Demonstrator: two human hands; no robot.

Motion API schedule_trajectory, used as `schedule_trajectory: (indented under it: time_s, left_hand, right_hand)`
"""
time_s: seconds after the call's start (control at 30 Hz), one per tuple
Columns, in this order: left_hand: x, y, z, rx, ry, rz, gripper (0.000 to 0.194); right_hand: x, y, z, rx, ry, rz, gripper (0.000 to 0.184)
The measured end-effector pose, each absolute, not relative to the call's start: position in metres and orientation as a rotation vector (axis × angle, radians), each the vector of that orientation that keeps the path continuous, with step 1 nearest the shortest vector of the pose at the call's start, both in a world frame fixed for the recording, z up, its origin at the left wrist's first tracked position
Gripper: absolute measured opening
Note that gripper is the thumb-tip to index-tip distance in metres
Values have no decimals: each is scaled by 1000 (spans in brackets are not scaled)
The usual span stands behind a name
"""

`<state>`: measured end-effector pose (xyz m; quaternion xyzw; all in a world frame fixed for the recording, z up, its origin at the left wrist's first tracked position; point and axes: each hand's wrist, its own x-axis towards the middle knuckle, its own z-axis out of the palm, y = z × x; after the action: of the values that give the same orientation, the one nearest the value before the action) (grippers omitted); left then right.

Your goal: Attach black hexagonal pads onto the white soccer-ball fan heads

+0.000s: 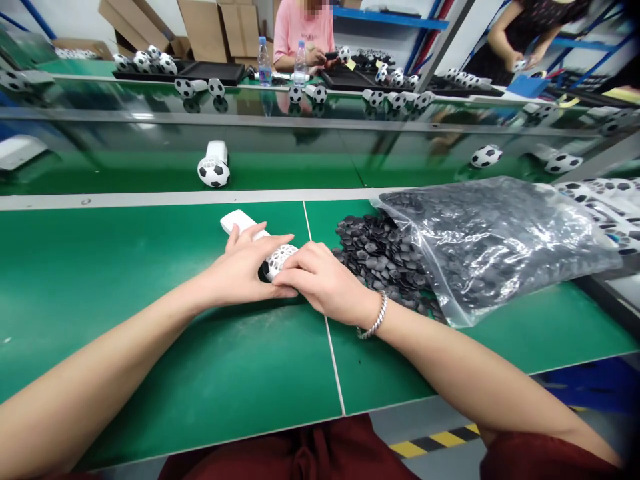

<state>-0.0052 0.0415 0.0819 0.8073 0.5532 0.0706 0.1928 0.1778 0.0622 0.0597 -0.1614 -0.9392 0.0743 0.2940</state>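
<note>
My left hand (245, 267) is wrapped round a white hand-held device (239, 221) that lies on the green table (125, 287); its round perforated head (281, 259) shows between my hands. My right hand (320, 277), with a silver bracelet at the wrist, rests closed against that head, fingers pressed on it. Just right of my hands lies a heap of small black pentagon pieces (380, 257), spilling from a clear plastic bag (490, 240).
A finished device with a football-patterned head (213, 170) lies on the green conveyor beyond the table edge; others (486, 156) lie farther right. Two people work at the far bench among black trays (210, 70), bottles and more football devices.
</note>
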Motion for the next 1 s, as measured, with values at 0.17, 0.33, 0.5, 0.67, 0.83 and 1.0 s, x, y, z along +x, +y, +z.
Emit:
schedule_trajectory:
  time_s: [0.17,0.33,0.5,0.67,0.83,1.0]
  left_hand:
    - [-6,41,76,2294,1540,270,73]
    - [-5,40,76,2266,1549,273,72]
    - [-2,38,78,2236,1577,323,65]
    - [0,37,78,2218,1598,408,63]
    - [-2,36,76,2197,1591,492,59]
    - [-5,37,72,2189,1587,498,62]
  right_hand:
    - [177,63,56,-507,-2331,411,11]
    - [180,66,51,-749,-2179,694,48]
    - [179,65,50,-881,-2185,980,51]
    - [175,61,53,-894,-2152,1047,49]
    - [174,56,54,-925,-2188,1003,45]
    - [171,56,49,-933,-2139,1028,40]
